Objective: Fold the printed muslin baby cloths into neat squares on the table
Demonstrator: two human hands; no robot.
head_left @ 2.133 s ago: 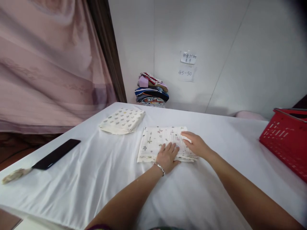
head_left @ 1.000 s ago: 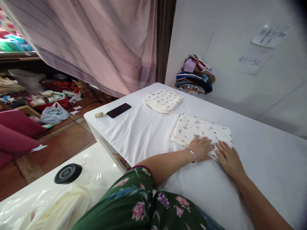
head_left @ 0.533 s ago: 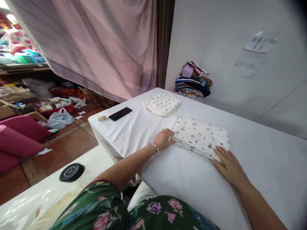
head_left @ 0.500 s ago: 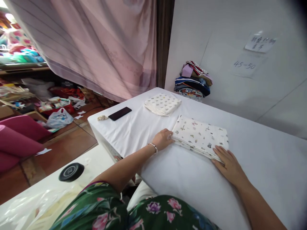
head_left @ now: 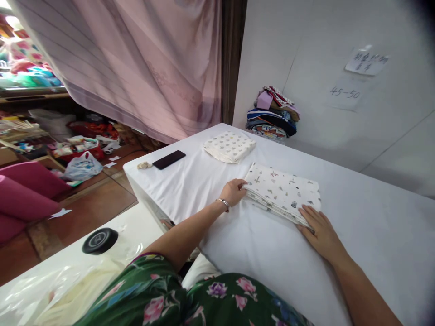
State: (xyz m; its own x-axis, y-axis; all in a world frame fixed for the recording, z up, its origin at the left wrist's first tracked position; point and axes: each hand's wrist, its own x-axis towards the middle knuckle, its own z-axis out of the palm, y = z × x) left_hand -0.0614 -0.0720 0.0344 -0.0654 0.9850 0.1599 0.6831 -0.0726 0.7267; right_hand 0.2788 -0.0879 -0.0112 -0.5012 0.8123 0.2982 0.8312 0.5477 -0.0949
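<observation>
Folded cloth (head_left: 282, 188) lies between left grip (head_left: 234, 192) and right grip (head_left: 321, 233), touching both.

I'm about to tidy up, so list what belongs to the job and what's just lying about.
In use:
nearer folded cloth, left hand at one corner, right hand on its edge
white-covered table beneath

Apparently lying about:
phone
round black object
fabric stack by the wall
farther folded cloth, untouched, possibly related

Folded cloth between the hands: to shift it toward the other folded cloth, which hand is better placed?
Probably the left hand: it touches the left corner of the nearer cloth, on the side toward the other cloth; the right hand rests on the right corner, farther off.
</observation>
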